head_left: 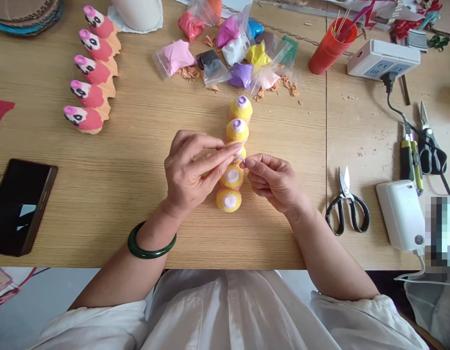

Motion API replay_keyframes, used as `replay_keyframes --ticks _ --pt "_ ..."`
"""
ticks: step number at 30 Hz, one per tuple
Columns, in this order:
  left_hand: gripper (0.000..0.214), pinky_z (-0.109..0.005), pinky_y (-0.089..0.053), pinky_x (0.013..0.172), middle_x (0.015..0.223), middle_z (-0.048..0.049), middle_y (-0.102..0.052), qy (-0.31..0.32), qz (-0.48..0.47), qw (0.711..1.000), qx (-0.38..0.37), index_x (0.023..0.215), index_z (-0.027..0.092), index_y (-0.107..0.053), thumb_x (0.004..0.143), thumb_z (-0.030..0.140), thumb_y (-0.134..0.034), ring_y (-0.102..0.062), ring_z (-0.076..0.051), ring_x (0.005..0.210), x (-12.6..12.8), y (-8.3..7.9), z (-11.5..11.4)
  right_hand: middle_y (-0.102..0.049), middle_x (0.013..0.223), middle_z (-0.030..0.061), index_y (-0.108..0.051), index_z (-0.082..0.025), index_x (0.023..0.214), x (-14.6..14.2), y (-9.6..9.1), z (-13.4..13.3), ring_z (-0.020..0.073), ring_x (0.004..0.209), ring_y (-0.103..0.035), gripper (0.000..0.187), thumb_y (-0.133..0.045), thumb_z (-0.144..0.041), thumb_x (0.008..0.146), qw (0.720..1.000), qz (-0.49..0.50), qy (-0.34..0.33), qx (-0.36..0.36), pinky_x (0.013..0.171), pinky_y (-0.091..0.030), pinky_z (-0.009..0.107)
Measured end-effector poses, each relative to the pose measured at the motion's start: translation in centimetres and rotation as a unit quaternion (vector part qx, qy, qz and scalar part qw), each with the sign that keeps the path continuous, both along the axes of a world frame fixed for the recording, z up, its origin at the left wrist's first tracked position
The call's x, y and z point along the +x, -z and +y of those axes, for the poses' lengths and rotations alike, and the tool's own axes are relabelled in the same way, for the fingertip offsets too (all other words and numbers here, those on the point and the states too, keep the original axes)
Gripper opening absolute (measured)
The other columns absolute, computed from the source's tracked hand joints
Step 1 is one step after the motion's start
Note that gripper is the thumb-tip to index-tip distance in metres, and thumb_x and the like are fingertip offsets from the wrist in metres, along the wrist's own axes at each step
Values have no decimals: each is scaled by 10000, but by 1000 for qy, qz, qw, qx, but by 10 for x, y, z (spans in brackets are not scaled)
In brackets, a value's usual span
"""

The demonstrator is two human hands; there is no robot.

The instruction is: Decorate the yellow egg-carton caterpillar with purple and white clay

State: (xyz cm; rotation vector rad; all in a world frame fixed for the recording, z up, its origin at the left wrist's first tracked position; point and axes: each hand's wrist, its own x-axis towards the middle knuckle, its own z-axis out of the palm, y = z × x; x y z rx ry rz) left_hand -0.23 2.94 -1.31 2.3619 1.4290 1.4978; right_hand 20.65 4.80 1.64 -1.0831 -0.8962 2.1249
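A thin purple clay strip (240, 159) curves between my two hands, over the middle of a row of yellow egg-carton cups (232, 178). My right hand (270, 179) pinches one end of it between thumb and finger. On the other side, my left hand (195, 167) has its thumb and fingers closed at the strip's left end, its fingertips partly covering the middle cup. Pale pink clay discs top the nearer cups. Purple rings sit on the two far cups, the farthest ring (242, 101) being plainly visible.
Bagged coloured clay (240, 75) lies behind the row among orange scraps. A red-and-white painted carton row (89, 92) and a phone (18, 206) are at left. To the right are scissors (345, 199), a red cup (329, 51), a power strip (383, 58) and a white device (400, 214).
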Motion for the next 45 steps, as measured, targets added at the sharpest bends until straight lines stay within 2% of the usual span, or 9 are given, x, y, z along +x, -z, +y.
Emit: replay_keyframes --ticks 7,17,19,22,26,32,36,41,45 --pt "332 -350 -612 837 989 30 -814 66 12 997 36 1306 363 -761 1017 199 -741 -707 -183 939 3 -6 1 -237 562 -146 -621 -187 837 3 -1 2 30 491 -122 495 -953 -536 718 999 20 -22 -33 458 -36 236" --pt "237 -416 -619 786 984 29 -826 81 24 996 7 1197 429 -784 1006 294 -750 -719 -209 906 0 -8 0 -243 561 -147 -571 -205 794 3 2 2 27 486 -120 536 -969 -546 684 999 25 -24 -42 437 -41 216" --pt "124 -439 -620 792 929 19 -818 62 28 997 -32 1094 423 -807 1029 382 -710 -725 -220 901 0 -9 -1 -245 564 -145 -564 -206 786 3 2 2 26 490 -122 545 -975 -546 673 999 23 -22 -41 438 -47 211" --pt "222 -476 -610 884 914 -12 -807 40 28 991 -126 969 408 -809 1061 494 -626 -734 -238 957 3 -13 -3 -242 571 -141 -558 -209 771 2 1 2 29 498 -123 549 -972 -556 670 999 18 -23 -34 441 -54 208" --pt "278 -481 -605 898 920 -21 -800 40 10 988 -151 948 376 -805 1067 522 -601 -734 -241 935 7 -14 -5 -251 573 -133 -569 -208 766 1 1 2 33 498 -128 524 -948 -566 703 1000 9 -19 -21 441 -62 213" --pt "176 -401 -602 875 929 -6 -795 17 -106 986 -125 974 311 -795 1051 421 -682 -730 -194 896 19 -9 -10 -254 582 -120 -674 -191 838 1 5 2 48 505 -151 445 -874 -584 779 999 -30 16 34 458 -95 227" --pt "181 -398 -599 893 944 -4 -801 -38 -110 981 -157 968 299 -778 1059 411 -668 -721 -195 906 21 -7 -11 -276 585 -107 -715 -189 842 -1 7 1 58 513 -182 409 -859 -569 801 993 -60 56 81 468 -134 233" --pt "112 -407 -583 926 944 4 -794 -108 -64 985 -116 965 300 -790 1031 326 -703 -709 -201 908 16 -5 -9 -327 584 -80 -711 -221 816 -3 18 1 84 519 -243 448 -824 -654 840 961 -145 138 190 467 -194 255" --pt "131 -390 -577 907 943 4 -794 -138 -46 984 -104 957 288 -798 1026 295 -687 -705 -202 911 16 -4 -8 -425 611 -53 -724 -224 823 -4 29 1 96 540 -303 509 -796 -728 836 928 -195 156 277 487 -227 270"
